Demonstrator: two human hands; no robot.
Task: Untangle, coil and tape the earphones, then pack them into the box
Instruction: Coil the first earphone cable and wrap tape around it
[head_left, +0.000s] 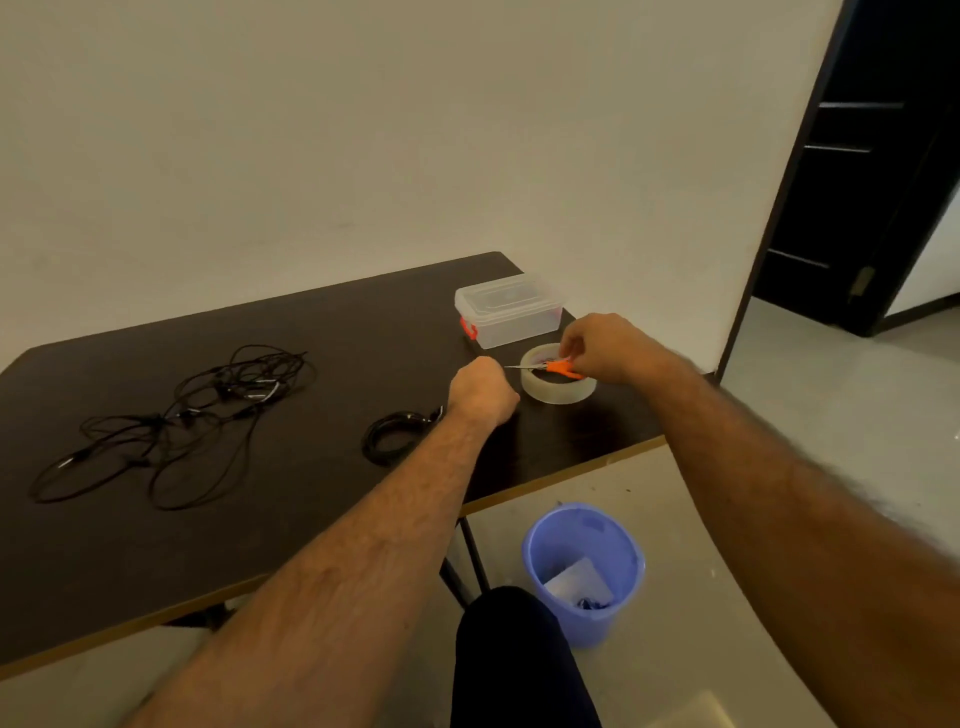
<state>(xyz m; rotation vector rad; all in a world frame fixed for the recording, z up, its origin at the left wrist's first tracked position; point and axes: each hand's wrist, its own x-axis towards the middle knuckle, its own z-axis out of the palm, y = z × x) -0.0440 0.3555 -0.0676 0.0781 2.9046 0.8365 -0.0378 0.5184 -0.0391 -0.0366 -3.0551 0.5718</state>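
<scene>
From my feed the dark table (260, 519) fills most of the lower left, pushed against a pale wall, with a black door (872, 171) standing at the right edge. Below the table's near edge I see a blue bin (584, 571) on the floor holding some scraps, just beside my dark-clad knee (514, 660). On the table's left part lies a loose tangle of black earphones (176, 421), spread wide and well apart from everything else. At the far right corner sits the clear box (509, 310), lid on, with an orange latch showing on its left end. Near its front is the roll of clear tape (558, 382), lying flat. Left of the roll, one coiled earphone (395, 434) rests on the table near my left wrist. My left hand (483, 389) is curled into a fist just left of the roll; I cannot tell what it pinches, as any strip of tape is too faint to make out. My right hand (602, 348) hovers over the roll with its fingers closed round the orange-handled scissors (550, 367), the blades pointing left toward the left fist.
</scene>
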